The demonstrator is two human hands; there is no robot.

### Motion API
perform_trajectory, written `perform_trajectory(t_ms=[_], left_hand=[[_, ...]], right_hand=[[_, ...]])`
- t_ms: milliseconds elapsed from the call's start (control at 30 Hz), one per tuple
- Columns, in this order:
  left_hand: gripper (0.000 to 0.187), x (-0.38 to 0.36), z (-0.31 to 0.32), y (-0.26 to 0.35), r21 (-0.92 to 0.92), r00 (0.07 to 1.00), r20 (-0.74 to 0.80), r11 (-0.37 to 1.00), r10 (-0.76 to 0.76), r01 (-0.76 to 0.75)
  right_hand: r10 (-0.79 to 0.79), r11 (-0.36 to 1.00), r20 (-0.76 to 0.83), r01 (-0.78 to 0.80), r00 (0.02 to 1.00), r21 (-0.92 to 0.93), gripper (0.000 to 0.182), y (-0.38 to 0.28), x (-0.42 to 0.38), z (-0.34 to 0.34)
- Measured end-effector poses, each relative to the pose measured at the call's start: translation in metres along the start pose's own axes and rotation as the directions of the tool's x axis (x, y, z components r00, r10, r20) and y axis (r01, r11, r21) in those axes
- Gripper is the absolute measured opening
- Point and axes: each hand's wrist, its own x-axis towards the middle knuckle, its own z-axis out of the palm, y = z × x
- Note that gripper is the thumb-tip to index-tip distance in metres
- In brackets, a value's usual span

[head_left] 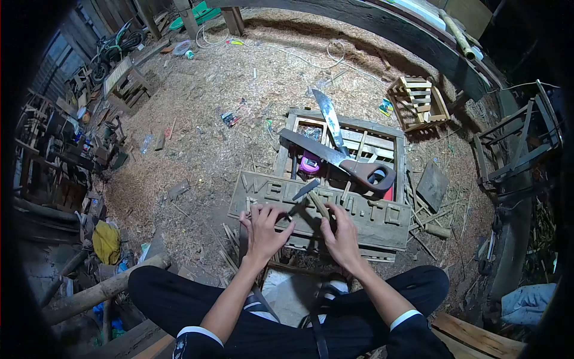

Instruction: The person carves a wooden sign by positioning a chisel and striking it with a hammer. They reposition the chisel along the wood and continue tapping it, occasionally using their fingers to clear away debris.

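A wooden board with raised letters [382, 223] lies across a slatted wooden frame [400, 149]. My left hand [263, 233] rests at the board's left part, fingers apart; nothing can be made out in it. My right hand [342, 236] is closed around the lower end of a small hammer's wooden handle [318, 204], its dark head pointing up and left over the letters. Behind the board, a handsaw [317, 148] with a brown handle and a wide blade [327, 116] lie crossed on the frame, beside a pink tape measure [309, 163].
Wood shavings cover the ground [203, 119]. A slatted crate [418, 105] is at the back right, with a wooden stool [125, 84] at the back left. Thin sticks and a flat stone-like piece [431, 186] lie right of the board. A bamboo pole [110, 287] is at the lower left.
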Motion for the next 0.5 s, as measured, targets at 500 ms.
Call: perform_trajectory(t_ms=[500], left_hand=[[0.035,0.010,-0.005,-0.016,-0.082,0.995,0.069,0.995,0.066,-0.060]], right_hand=[[-0.272,0.873,0.188,0.325,0.944,-0.363,0.049,0.004,0.001,-0.010]])
